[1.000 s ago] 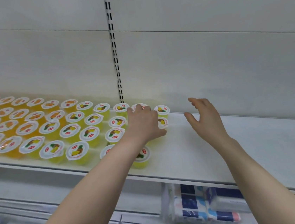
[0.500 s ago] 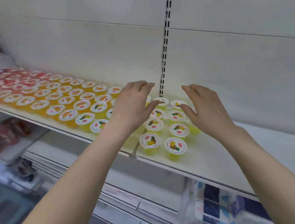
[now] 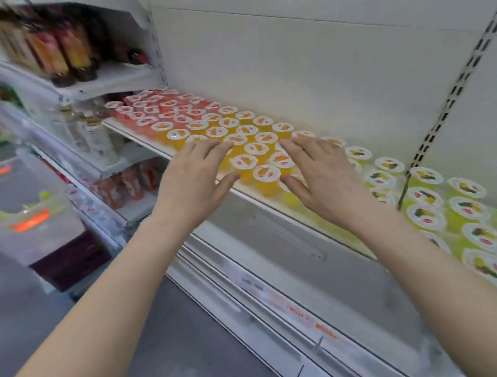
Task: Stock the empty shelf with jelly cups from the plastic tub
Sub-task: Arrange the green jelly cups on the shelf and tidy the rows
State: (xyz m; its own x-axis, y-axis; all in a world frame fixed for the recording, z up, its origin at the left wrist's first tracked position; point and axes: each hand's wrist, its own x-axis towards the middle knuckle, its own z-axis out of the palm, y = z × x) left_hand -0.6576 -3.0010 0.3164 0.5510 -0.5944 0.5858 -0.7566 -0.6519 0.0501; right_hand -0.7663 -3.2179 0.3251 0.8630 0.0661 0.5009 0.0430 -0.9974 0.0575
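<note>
Above the shelf (image 3: 277, 203), the left hand (image 3: 192, 184) and the right hand (image 3: 321, 173) hover with fingers spread, empty, over the orange jelly cups (image 3: 265, 174).

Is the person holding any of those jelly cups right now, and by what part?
Nothing is held. The left hand and right hand are open, fingers spread over the orange jelly cups.
</note>
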